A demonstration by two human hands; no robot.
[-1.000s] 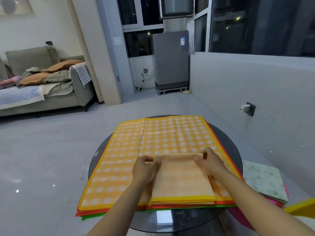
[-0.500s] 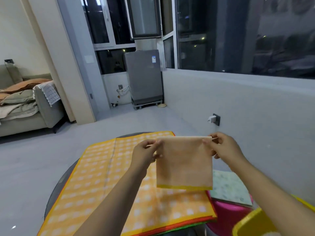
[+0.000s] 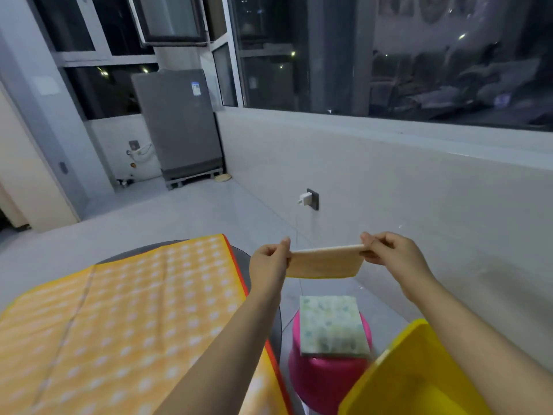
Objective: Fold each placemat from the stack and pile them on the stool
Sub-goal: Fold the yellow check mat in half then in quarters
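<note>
Above the floor between the bench (image 3: pixel 263 298) and the wall, a folded orange placemat (image 3: pixel 324 263) hangs in the air, held taut by its two upper corners. The left hand (image 3: pixel 269 265) pinches the left corner between thumb and fingers, and the right hand (image 3: pixel 389 253) pinches the right corner the same way, the other fingers curled in. The placemat is seen nearly edge-on, its top edge level and its body tilted away from the camera. Below it and a little nearer stands a pink stool (image 3: pixel 326 375), apart from the placemat, with a folded pale green patterned mat (image 3: pixel 330 324) lying flat on its seat and overhanging the seat's near and far edges. The stool stands just beside the right edge of the round dark bench. On the bench lies the stack (image 3: pixel 125 324) of unfolded placemats, the top one orange-yellow with white checks, and a red edge of a lower one shows along the right side; the stack reaches past the bench's right edge. Both forearms reach out over the stack's right corner and the stool. A yellow container (image 3: pixel 413 375) sits at the lower right, just beside the stool.
</note>
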